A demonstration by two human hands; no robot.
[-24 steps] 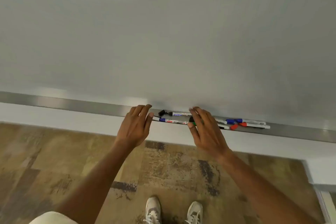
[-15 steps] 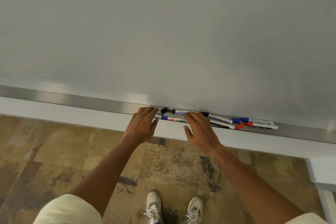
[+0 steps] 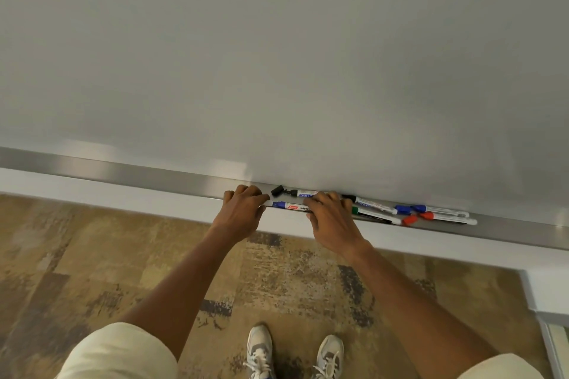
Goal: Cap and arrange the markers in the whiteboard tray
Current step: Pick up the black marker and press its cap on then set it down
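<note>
The metal whiteboard tray runs below the whiteboard. An uncapped blue marker lies at its front edge. My right hand covers the marker's right part, fingers over the barrel and thumb under the tray lip. My left hand is curled at the marker's left end, thumb touching its white tip; the fingertips are hidden. A loose black cap lies beside an uncapped black marker. Right of my hand lie another black-tipped marker, a green marker, blue-capped markers and red-capped ones, crossing each other.
A loose red cap sits at the tray's front edge. The whiteboard fills the upper view. Below the tray are a white wall strip, patterned carpet and my shoes.
My right hand left the green marker and slid left onto the blue marker's barrel. My left hand stayed at the marker's left end, fingers curling tighter.
</note>
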